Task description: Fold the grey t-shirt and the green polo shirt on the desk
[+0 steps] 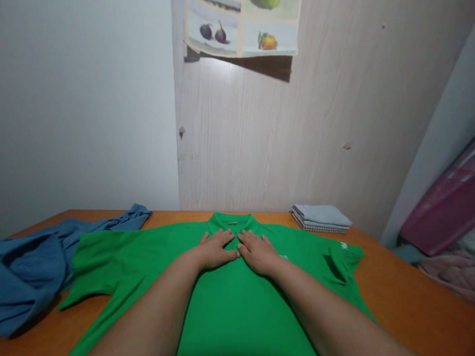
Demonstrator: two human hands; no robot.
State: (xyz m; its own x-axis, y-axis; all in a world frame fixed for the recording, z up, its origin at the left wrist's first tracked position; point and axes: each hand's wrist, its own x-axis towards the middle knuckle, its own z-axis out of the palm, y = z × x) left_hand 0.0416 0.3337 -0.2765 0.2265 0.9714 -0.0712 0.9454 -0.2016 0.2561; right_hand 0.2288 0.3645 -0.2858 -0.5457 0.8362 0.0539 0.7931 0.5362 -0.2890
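Note:
A green polo shirt (247, 316) lies spread face up, its collar at the far side and its sleeves out to both sides. My left hand (215, 249) rests flat on the upper chest just below the collar, fingers stretched out. Close beside it, my right hand (257, 251) presses on the cloth too, with its fingers extended. The thumbs nearly meet near the shirt's middle. The right sleeve bears a small white mark and is rumpled, while the left sleeve lies fairly flat. The shirt's lower hem is out of view.
An orange-brown table (408, 306) carries the shirt. Crumpled blue cloth (20, 270) lies at the left, partly against the green sleeve. Folded light-coloured cloths (320, 216) are stacked at the back right. A fruit poster (241, 22) hangs on the wall behind; pink fabric (453, 200) is at far right.

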